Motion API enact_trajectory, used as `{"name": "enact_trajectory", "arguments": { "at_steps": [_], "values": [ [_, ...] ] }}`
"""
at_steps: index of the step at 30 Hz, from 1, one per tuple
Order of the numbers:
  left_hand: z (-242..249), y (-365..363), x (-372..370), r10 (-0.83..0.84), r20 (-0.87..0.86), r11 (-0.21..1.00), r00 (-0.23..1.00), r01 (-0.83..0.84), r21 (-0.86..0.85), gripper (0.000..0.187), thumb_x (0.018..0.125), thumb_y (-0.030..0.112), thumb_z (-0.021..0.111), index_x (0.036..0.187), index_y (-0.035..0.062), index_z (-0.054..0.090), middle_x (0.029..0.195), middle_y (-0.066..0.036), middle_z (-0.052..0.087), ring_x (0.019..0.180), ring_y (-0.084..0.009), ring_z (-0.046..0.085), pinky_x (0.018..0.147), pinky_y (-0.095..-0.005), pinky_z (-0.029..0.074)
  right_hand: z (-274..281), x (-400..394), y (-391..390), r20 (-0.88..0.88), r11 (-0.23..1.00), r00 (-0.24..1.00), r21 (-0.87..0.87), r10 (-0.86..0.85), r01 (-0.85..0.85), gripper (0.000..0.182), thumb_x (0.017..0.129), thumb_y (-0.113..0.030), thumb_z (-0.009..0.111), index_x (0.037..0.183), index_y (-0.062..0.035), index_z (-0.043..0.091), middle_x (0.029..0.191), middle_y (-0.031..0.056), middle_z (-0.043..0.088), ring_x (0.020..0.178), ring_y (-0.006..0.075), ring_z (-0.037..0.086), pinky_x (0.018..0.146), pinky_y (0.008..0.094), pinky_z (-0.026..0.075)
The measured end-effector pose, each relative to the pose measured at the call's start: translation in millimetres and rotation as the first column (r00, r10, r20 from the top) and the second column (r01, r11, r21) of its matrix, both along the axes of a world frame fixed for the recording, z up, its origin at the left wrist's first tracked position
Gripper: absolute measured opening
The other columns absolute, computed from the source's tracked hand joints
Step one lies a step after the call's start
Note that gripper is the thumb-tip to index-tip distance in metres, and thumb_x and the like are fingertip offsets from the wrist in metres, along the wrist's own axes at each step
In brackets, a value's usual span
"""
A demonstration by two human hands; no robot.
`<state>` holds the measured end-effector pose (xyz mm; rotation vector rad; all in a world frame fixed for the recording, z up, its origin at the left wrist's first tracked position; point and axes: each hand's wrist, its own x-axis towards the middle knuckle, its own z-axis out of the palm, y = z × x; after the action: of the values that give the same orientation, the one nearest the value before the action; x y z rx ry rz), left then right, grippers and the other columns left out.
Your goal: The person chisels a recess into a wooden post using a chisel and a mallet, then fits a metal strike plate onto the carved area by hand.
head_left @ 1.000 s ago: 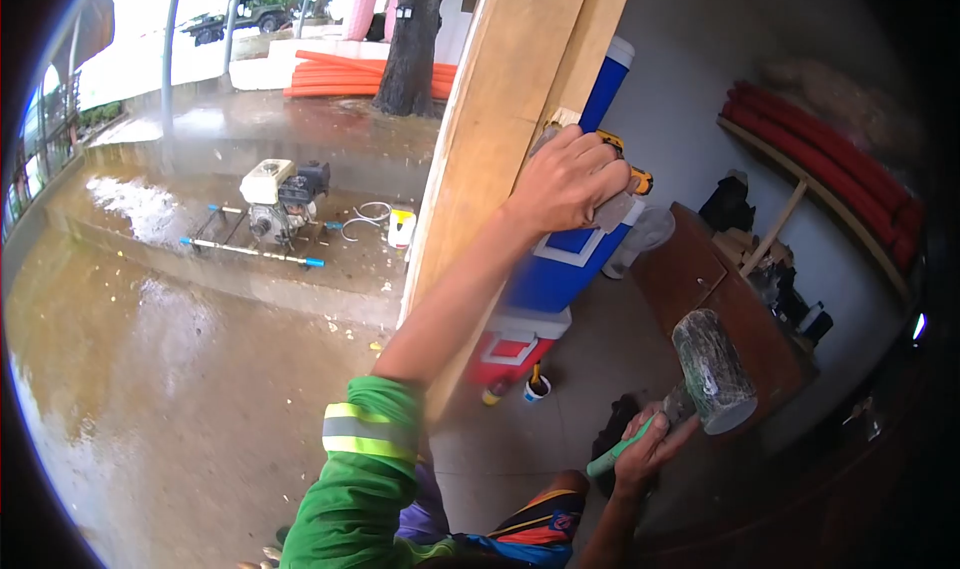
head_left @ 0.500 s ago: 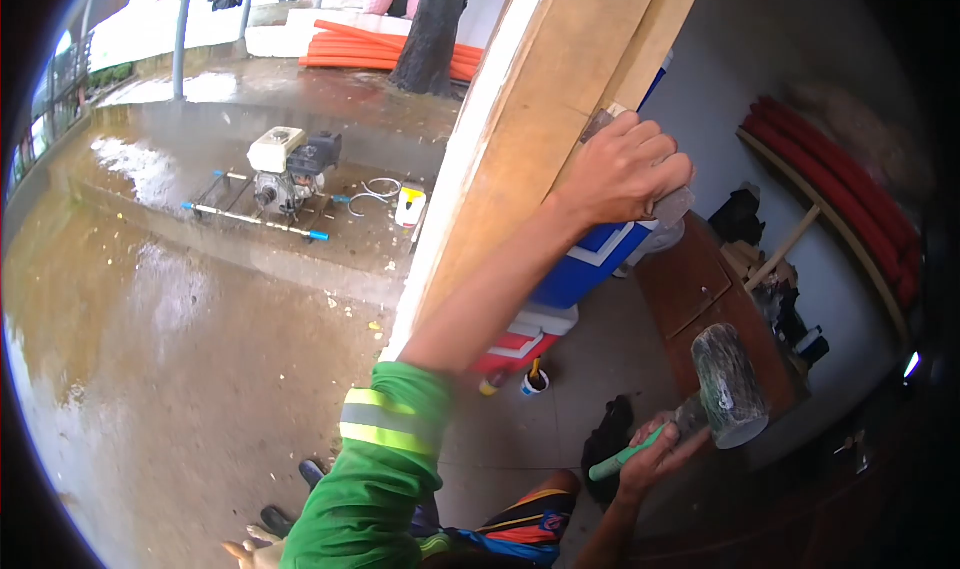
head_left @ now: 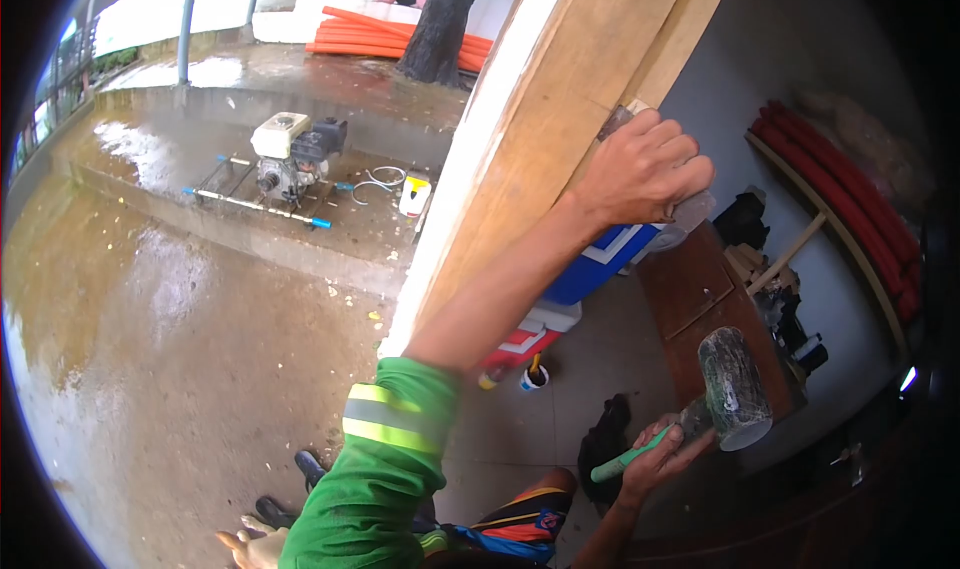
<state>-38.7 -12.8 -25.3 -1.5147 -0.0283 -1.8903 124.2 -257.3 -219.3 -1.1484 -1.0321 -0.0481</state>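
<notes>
My left hand (head_left: 655, 169), at the end of a green sleeve with reflective bands, is closed at the edge of the wooden door frame (head_left: 545, 119). It grips what looks like a chisel; a grey flat end (head_left: 615, 121) meets the wood and a translucent rounded end (head_left: 692, 211) sticks out below the fist. Much of this tool is hidden by the fingers. Lower right, my right hand (head_left: 662, 459) is wrapped round the green handle (head_left: 628, 457) of a mallet. The mallet's worn, dark cylindrical head (head_left: 735, 389) is held apart from the left hand.
Behind the frame stand a blue cooler (head_left: 590, 264), a red cooler (head_left: 525, 334), a small cup (head_left: 535, 377) and a brown cabinet (head_left: 690, 289). Red rolls (head_left: 850, 204) lean by the wall. Outside, an engine (head_left: 290, 159) rests on wet concrete, with orange pipes (head_left: 370, 37) beyond.
The view has shifted slightly, so the frame and left hand appear a little further right. Both hands keep their grips, and the mallet stays low.
</notes>
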Motion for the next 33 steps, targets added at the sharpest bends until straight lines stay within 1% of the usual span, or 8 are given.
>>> {"name": "enact_trajectory", "arguments": {
  "at_steps": [3, 6, 9, 12, 15, 21, 30, 33],
  "values": [
    [0, 0, 0, 0.013, -0.002, 1.0, 1.0, -0.013, 0.003, 0.019, 0.074, 0.022, 0.073, 0.073, 0.0156, 0.056, 0.07, 0.0, 0.05, 0.069, -0.017, 0.053, 0.064, -0.0316, 0.039, 3, -4, 0, 0.014, 1.0, 1.0, 0.0, -0.009, 0.009, 0.059, 0.1, -0.03, 0.047, 0.143, 0.0041, 0.025, 0.077, 0.0063, 0.048, 0.057, 0.0098, 0.043, 0.048, 0.0226, 0.037],
    [0, 0, 1, 0.009, 0.013, 1.0, 1.0, -0.01, 0.008, 0.018, 0.074, 0.022, 0.073, 0.073, 0.0158, 0.056, 0.07, 0.0, 0.05, 0.069, -0.017, 0.053, 0.064, -0.0315, 0.039, -5, 4, 5, 0.081, 0.999, 0.997, 0.048, 0.014, -0.018, 0.072, 0.106, -0.033, 0.044, 0.157, -0.0008, 0.005, 0.074, 0.0052, 0.044, 0.052, 0.0086, 0.037, 0.044, 0.0228, 0.03],
    [0, -1, 2, -0.024, 0.011, 1.0, 1.0, 0.024, -0.003, 0.01, 0.073, 0.018, 0.063, 0.074, 0.0135, 0.054, 0.07, -0.001, 0.05, 0.07, -0.0182, 0.051, 0.066, -0.0323, 0.038, -8, 6, 6, 0.092, 0.998, 0.996, 0.059, 0.004, -0.01, 0.072, 0.106, -0.032, 0.044, 0.157, -0.0007, 0.005, 0.075, 0.0053, 0.045, 0.053, 0.0085, 0.037, 0.044, 0.0224, 0.03],
    [-1, -1, 0, -0.032, -0.008, 0.999, 0.999, 0.032, -0.009, 0.01, 0.074, 0.018, 0.063, 0.074, 0.0136, 0.054, 0.07, -0.001, 0.051, 0.07, -0.018, 0.052, 0.066, -0.0323, 0.039, -3, 1, 4, 0.014, 0.999, 1.0, 0.037, -0.014, 0.013, 0.059, 0.101, -0.031, 0.048, 0.142, 0.0047, 0.026, 0.077, 0.0067, 0.048, 0.056, 0.0103, 0.043, 0.047, 0.0228, 0.037],
    [-1, 0, 0, -0.016, -0.026, 1.0, 1.0, 0.017, 0.001, 0.01, 0.073, 0.018, 0.063, 0.073, 0.0138, 0.054, 0.07, -0.001, 0.051, 0.07, -0.0178, 0.052, 0.066, -0.0322, 0.039, -4, 8, 5, 0.048, 0.999, 0.999, 0.047, -0.011, 0.009, 0.053, 0.101, -0.029, 0.047, 0.137, 0.0057, 0.031, 0.076, 0.0067, 0.048, 0.055, 0.0105, 0.043, 0.046, 0.0228, 0.037],
    [2, -2, -1, 0.015, 0.01, 1.0, 1.0, -0.015, -0.027, 0.011, 0.072, 0.018, 0.064, 0.073, 0.014, 0.054, 0.07, -0.001, 0.052, 0.07, -0.0181, 0.053, 0.066, -0.0322, 0.039, -4, 7, 5, 0.054, 0.999, 0.999, 0.053, -0.002, -0.001, 0.046, 0.099, -0.023, 0.048, 0.131, 0.0067, 0.034, 0.076, 0.0068, 0.049, 0.054, 0.0105, 0.042, 0.045, 0.0229, 0.037],
    [3, -11, 7, 0.001, -0.048, 1.0, 0.999, 0.0, 0.015, 0.012, 0.07, 0.018, 0.066, 0.075, 0.0153, 0.056, 0.07, 0.001, 0.052, 0.07, -0.0174, 0.053, 0.065, -0.0313, 0.039, -2, -1, 7, -0.047, 0.999, 0.999, 0.028, 0.017, -0.015, 0.047, 0.099, -0.022, 0.049, 0.133, 0.0064, 0.034, 0.079, 0.0071, 0.05, 0.056, 0.01, 0.043, 0.046, 0.023, 0.038],
    [5, -9, 5, -0.003, -0.052, 1.0, 0.999, 0.002, -0.007, 0.012, 0.069, 0.018, 0.066, 0.075, 0.0153, 0.056, 0.07, 0.001, 0.053, 0.071, -0.0175, 0.054, 0.065, -0.0317, 0.039, 1, -2, 5, 0.005, 0.999, 0.999, 0.007, 0.034, -0.034, 0.049, 0.099, -0.022, 0.049, 0.135, 0.0063, 0.032, 0.078, 0.0067, 0.049, 0.056, 0.0096, 0.043, 0.046, 0.0228, 0.038]
  ]
}}
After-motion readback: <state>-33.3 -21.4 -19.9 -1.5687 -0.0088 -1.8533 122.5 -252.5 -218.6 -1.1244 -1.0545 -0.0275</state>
